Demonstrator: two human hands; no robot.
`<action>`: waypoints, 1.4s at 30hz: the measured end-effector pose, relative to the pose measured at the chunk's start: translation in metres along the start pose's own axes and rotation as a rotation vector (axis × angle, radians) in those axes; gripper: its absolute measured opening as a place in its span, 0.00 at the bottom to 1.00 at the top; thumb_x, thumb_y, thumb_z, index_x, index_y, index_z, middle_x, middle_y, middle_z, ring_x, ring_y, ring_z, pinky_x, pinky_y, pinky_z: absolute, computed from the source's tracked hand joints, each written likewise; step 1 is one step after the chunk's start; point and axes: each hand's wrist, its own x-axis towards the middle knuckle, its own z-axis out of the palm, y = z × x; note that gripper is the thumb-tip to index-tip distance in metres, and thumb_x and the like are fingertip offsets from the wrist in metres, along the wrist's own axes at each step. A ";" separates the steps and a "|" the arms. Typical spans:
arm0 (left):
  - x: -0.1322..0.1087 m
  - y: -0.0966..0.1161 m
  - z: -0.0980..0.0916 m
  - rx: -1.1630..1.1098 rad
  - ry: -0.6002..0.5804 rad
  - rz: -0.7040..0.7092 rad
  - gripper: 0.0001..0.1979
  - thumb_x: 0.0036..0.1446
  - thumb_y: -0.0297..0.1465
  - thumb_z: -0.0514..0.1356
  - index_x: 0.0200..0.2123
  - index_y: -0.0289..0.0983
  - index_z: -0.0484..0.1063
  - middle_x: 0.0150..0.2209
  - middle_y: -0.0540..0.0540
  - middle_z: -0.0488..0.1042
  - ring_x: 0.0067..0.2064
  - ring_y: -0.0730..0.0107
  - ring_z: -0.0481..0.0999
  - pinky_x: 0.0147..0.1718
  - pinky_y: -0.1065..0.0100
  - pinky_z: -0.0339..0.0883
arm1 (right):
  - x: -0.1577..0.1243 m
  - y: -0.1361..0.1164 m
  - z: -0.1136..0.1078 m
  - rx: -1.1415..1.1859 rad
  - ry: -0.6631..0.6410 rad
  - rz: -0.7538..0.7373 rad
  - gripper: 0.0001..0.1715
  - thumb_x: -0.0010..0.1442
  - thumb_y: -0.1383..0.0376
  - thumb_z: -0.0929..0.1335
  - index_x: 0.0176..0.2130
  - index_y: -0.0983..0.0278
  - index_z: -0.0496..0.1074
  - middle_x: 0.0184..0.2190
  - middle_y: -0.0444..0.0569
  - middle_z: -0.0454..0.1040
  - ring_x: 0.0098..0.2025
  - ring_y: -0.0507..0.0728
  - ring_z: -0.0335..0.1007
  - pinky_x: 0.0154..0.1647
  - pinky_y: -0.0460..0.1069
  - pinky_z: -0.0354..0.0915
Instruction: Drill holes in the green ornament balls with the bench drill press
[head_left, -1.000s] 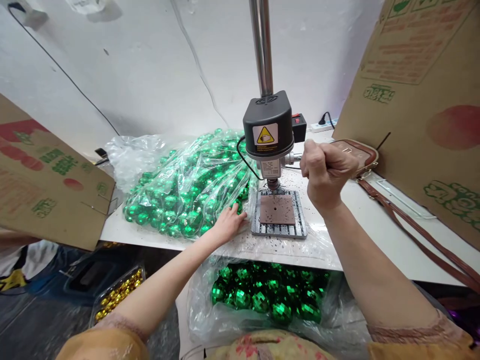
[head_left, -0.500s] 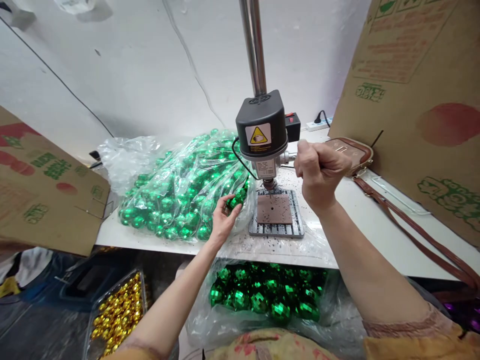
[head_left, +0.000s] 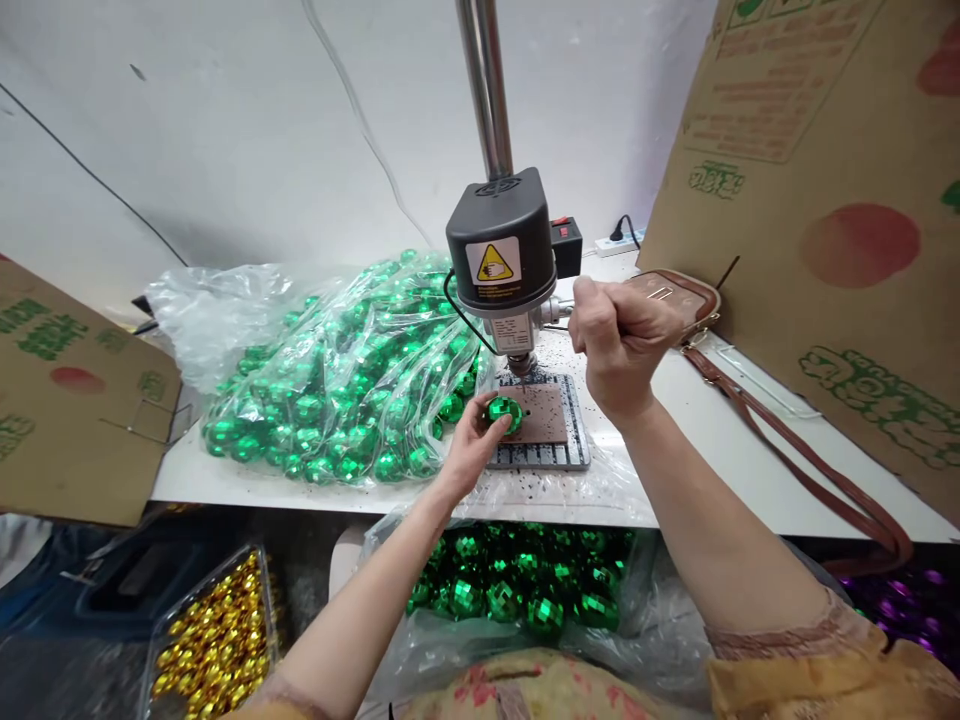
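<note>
Between the thumb and fingers of my left hand (head_left: 471,447) is a shiny green faceted ball (head_left: 504,412), held over the brown board on the drill press base (head_left: 536,455). The bit and chuck of the small drill press (head_left: 501,250) are just above it. My right hand (head_left: 626,345) is a closed fist at the right side of the machine, around what looks like its feed lever; the fingers hide the grip. Left of the press, a clear plastic bag (head_left: 330,380) is full of green faceted balls. More green balls (head_left: 517,590) lie in plastic at my lap.
Cardboard boxes flank the white table (head_left: 247,485): a box on the left (head_left: 82,400) and a box on the right (head_left: 840,230). A brown purse (head_left: 679,290) with a strap lies at the right. Below left is a bin of gold balls (head_left: 214,640). Dark shavings surround the base.
My left hand has moved right from the bag to the drill base, bringing a green ball. My right fist stays beside the press. The view has shifted slightly.
</note>
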 end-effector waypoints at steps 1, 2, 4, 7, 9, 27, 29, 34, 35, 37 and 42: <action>0.003 -0.005 -0.001 0.052 0.007 0.023 0.28 0.52 0.40 0.70 0.53 0.38 0.67 0.46 0.45 0.75 0.46 0.67 0.76 0.46 0.66 0.70 | 0.000 0.000 0.000 -0.002 -0.003 -0.003 0.28 0.65 0.65 0.66 0.16 0.64 0.57 0.14 0.38 0.54 0.17 0.44 0.49 0.20 0.50 0.45; 0.007 -0.009 -0.001 0.086 0.007 0.039 0.28 0.51 0.40 0.70 0.52 0.38 0.67 0.45 0.45 0.75 0.46 0.67 0.75 0.46 0.66 0.70 | 0.000 0.000 0.000 -0.001 -0.006 -0.005 0.28 0.65 0.65 0.66 0.16 0.63 0.57 0.14 0.38 0.54 0.17 0.45 0.49 0.20 0.50 0.45; 0.015 -0.015 -0.003 0.132 -0.005 0.061 0.26 0.52 0.40 0.69 0.51 0.37 0.67 0.44 0.45 0.75 0.45 0.67 0.75 0.46 0.66 0.69 | 0.000 0.001 0.000 0.000 -0.009 -0.003 0.28 0.65 0.64 0.66 0.16 0.63 0.56 0.14 0.38 0.54 0.17 0.45 0.48 0.20 0.51 0.45; 0.025 -0.018 -0.004 0.210 -0.026 0.097 0.25 0.54 0.40 0.68 0.51 0.37 0.68 0.46 0.44 0.75 0.47 0.66 0.75 0.48 0.65 0.68 | 0.000 0.002 0.000 0.004 -0.005 0.009 0.28 0.66 0.63 0.65 0.16 0.63 0.56 0.14 0.38 0.54 0.17 0.45 0.48 0.20 0.51 0.45; 0.030 -0.017 -0.004 0.260 -0.041 0.116 0.25 0.53 0.39 0.68 0.52 0.37 0.68 0.48 0.43 0.75 0.48 0.64 0.75 0.49 0.64 0.68 | -0.001 0.002 0.001 0.007 0.000 0.007 0.28 0.65 0.64 0.66 0.17 0.63 0.56 0.14 0.38 0.54 0.16 0.45 0.48 0.20 0.51 0.45; 0.034 -0.032 0.020 0.504 0.048 0.327 0.26 0.51 0.35 0.70 0.52 0.38 0.68 0.46 0.43 0.74 0.48 0.60 0.75 0.49 0.58 0.69 | 0.000 -0.002 0.000 -0.019 -0.009 -0.016 0.27 0.65 0.65 0.66 0.16 0.64 0.58 0.14 0.37 0.55 0.16 0.43 0.50 0.18 0.48 0.46; 0.034 -0.035 0.020 0.470 0.045 0.314 0.27 0.51 0.36 0.70 0.53 0.39 0.67 0.46 0.43 0.75 0.46 0.61 0.76 0.48 0.58 0.70 | 0.003 -0.003 0.001 -0.029 -0.003 -0.018 0.28 0.65 0.65 0.66 0.16 0.64 0.57 0.13 0.36 0.54 0.16 0.43 0.49 0.18 0.48 0.44; 0.033 -0.040 0.022 0.476 0.019 0.314 0.27 0.51 0.34 0.69 0.54 0.39 0.66 0.48 0.43 0.74 0.50 0.59 0.75 0.52 0.55 0.69 | 0.025 0.000 0.011 -0.008 0.037 0.001 0.29 0.65 0.63 0.67 0.16 0.64 0.55 0.13 0.37 0.49 0.16 0.43 0.45 0.19 0.47 0.44; 0.033 -0.040 0.023 0.488 0.010 0.319 0.27 0.52 0.34 0.69 0.54 0.39 0.66 0.49 0.42 0.74 0.51 0.58 0.74 0.53 0.54 0.68 | 0.029 0.001 0.013 0.001 0.043 0.006 0.29 0.64 0.62 0.67 0.16 0.64 0.55 0.13 0.37 0.49 0.16 0.43 0.45 0.19 0.47 0.44; 0.033 -0.040 0.024 0.516 -0.003 0.327 0.27 0.53 0.34 0.68 0.54 0.39 0.66 0.50 0.41 0.73 0.52 0.57 0.73 0.54 0.53 0.67 | 0.036 0.004 0.016 0.009 0.053 0.023 0.29 0.64 0.61 0.67 0.16 0.64 0.55 0.14 0.37 0.49 0.16 0.43 0.45 0.19 0.46 0.44; 0.031 -0.039 0.024 0.547 -0.034 0.328 0.25 0.57 0.37 0.65 0.56 0.41 0.66 0.51 0.42 0.73 0.52 0.57 0.73 0.53 0.53 0.67 | 0.037 0.005 0.015 0.035 0.037 0.032 0.30 0.63 0.62 0.68 0.16 0.64 0.53 0.13 0.37 0.48 0.16 0.43 0.45 0.19 0.46 0.44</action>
